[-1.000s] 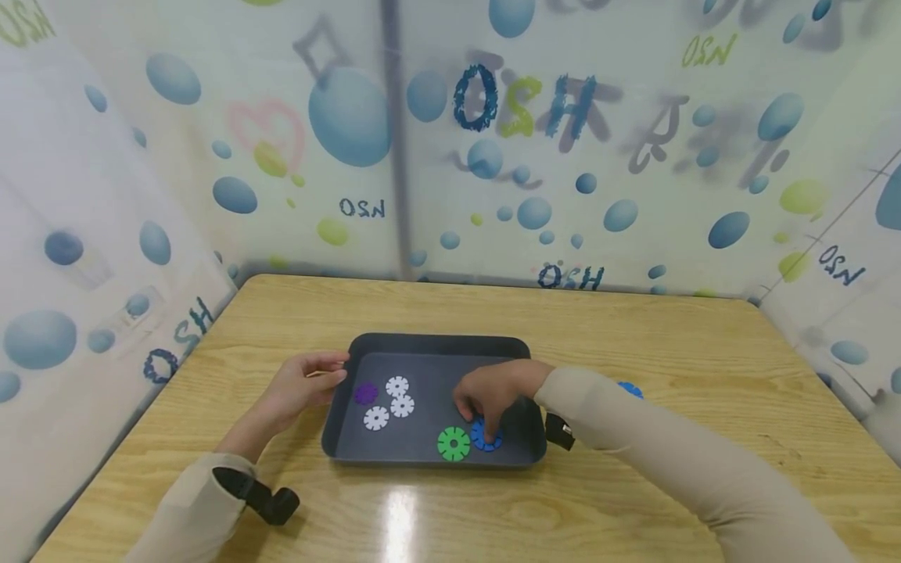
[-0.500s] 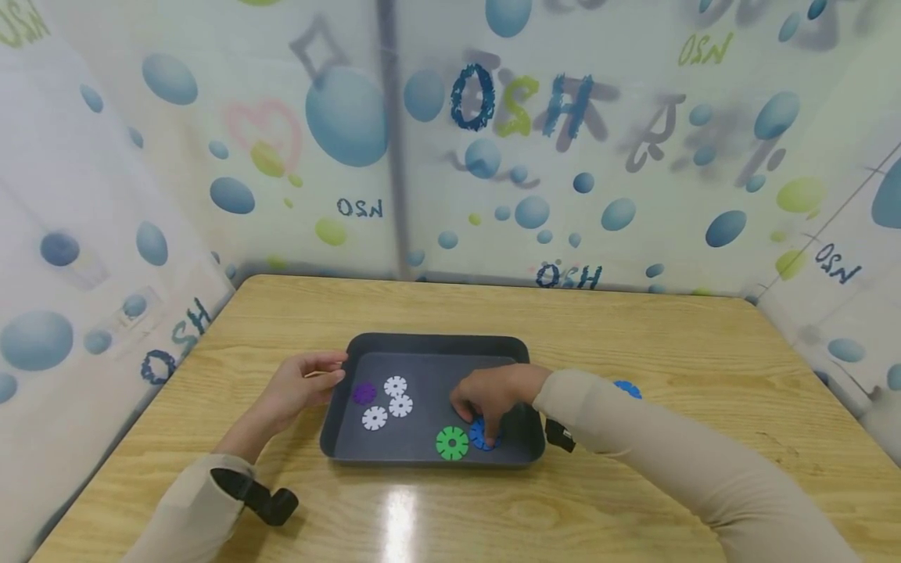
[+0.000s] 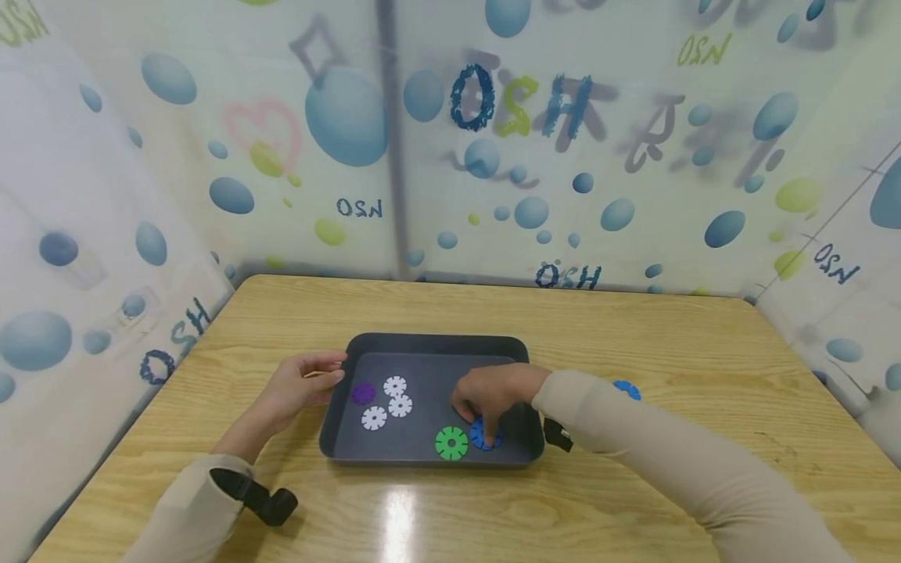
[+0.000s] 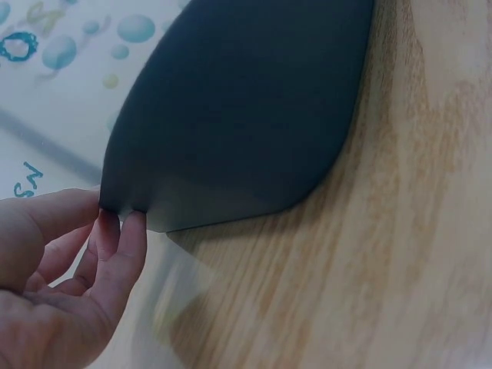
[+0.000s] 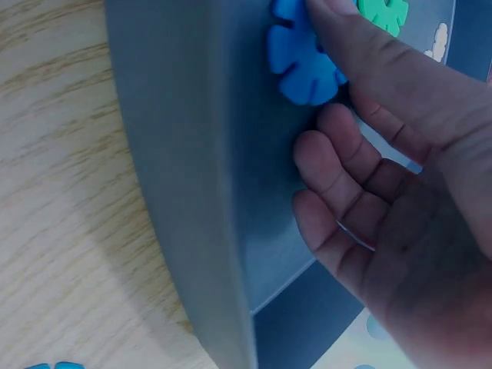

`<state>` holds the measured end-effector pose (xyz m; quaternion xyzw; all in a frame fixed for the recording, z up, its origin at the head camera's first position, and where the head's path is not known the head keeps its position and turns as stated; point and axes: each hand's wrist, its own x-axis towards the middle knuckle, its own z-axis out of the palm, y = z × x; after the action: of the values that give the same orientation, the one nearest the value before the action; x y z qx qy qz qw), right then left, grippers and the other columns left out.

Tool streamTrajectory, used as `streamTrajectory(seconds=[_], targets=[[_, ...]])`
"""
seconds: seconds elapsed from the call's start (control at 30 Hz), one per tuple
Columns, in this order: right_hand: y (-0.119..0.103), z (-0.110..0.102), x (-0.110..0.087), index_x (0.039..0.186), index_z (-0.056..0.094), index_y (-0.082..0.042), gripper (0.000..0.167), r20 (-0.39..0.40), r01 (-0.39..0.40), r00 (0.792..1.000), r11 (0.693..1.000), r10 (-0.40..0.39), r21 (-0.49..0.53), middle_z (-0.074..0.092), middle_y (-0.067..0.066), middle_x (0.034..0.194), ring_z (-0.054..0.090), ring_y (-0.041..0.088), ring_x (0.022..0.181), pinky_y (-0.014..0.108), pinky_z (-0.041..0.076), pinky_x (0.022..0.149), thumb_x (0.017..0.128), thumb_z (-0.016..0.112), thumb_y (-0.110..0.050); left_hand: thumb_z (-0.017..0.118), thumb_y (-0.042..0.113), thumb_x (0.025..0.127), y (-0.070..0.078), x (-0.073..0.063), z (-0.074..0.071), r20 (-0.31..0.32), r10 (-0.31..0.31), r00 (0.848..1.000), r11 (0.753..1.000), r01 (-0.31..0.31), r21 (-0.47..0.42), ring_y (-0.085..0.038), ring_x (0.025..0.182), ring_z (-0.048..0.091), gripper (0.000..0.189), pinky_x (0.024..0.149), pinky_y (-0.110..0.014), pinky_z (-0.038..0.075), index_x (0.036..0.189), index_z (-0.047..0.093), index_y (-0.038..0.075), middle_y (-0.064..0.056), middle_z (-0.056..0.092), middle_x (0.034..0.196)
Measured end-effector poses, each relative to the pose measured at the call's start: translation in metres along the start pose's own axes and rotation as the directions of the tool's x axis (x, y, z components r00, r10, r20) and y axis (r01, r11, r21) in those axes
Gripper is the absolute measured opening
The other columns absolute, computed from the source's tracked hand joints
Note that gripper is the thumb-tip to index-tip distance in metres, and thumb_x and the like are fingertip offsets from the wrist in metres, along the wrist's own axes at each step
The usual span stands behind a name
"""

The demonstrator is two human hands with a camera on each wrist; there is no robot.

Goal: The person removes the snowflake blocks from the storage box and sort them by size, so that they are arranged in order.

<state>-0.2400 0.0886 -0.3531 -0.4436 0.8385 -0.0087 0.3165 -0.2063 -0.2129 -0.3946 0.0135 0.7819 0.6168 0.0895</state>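
A dark grey tray (image 3: pixel 432 463) lies on the wooden table with several notched plastic building discs in it. My left hand (image 3: pixel 299 389) holds the tray's left side, fingertips pinching at its rim, as the left wrist view also shows. At the tray's front right, my right hand (image 3: pixel 493 391) reaches down and pinches a blue notched disc (image 5: pixel 301 65), the thumb over its face and the other fingers curled beside it. Next to it lies a green disc (image 3: pixel 451 443). Three white discs (image 3: pixel 374 418) and a purple disc (image 3: pixel 364 393) lie in the tray's left half.
Another blue disc (image 3: pixel 626 389) lies on the table (image 3: pixel 598 328) right of the tray, partly behind the right sleeve (image 3: pixel 676 461). Printed cloth walls (image 3: pixel 450 195) stand behind the table and at both sides.
Almost nothing has moved. Both hands keep their places at the tray and the blue disc, while the whole head view shifts slightly.
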Motion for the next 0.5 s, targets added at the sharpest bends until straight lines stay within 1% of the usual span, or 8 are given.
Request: streamTrajectory(seconds=[0.27, 0.5], targets=[[0.0029, 0.0005, 0.0001, 0.071, 0.054, -0.012, 0.033, -0.011, -0.004, 1.000, 1.000, 0.004, 0.026, 0.049, -0.006, 0.068, 0.043, 0.007, 0.061, 0.018, 0.038, 0.052, 0.062, 0.085, -0.016, 0.058, 0.010, 0.090, 0.0016, -0.0004, 0.0004, -0.001, -0.010, 1.000, 1.000, 0.010, 0.004, -0.010, 0.089, 0.054, 0.044, 0.075, -0.028, 0.053, 0.128, 0.045, -0.008, -0.011, 0.050, 0.105], [0.0037, 0.0027, -0.0027, 0.073, 0.054, -0.012, 0.031, -0.032, 0.010, 0.999, 0.994, -0.006, 0.107, 0.050, -0.005, 0.068, 0.043, 0.007, 0.060, 0.018, 0.038, 0.051, 0.064, 0.084, -0.013, 0.058, 0.010, 0.091, 0.0020, -0.0004, 0.0007, -0.003, -0.025, 1.000, 1.000, 0.025, 0.004, -0.010, 0.090, 0.054, 0.044, 0.075, -0.028, 0.053, 0.129, 0.045, -0.008, -0.011, 0.050, 0.105]])
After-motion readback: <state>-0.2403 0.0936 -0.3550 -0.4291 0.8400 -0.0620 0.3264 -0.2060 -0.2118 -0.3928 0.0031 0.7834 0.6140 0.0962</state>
